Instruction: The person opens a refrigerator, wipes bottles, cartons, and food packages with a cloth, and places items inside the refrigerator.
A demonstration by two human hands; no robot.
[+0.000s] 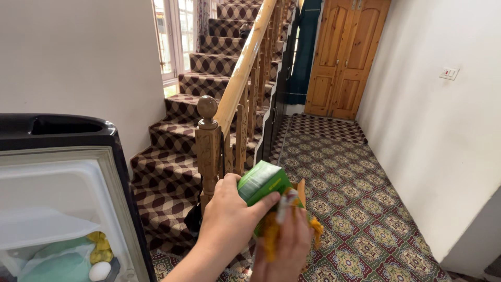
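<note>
Gripping a green carton (262, 182) at lower centre, the left hand (228, 216) tilts its long axis up-left, while the right hand (284, 243) just below clutches a yellow wrapper (271, 237).

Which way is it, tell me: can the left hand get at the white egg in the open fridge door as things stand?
Probably not at once. The left hand is wrapped around a green carton, so it is occupied. The white egg sits uncovered in the fridge door shelf to its left, with nothing between them.

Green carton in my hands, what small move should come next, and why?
Probably steady the green carton with the left hand while the right hand gets a firmer hold on the yellow wrapper, since both are held in mid-air above the carpet, beside the open fridge door.
</note>
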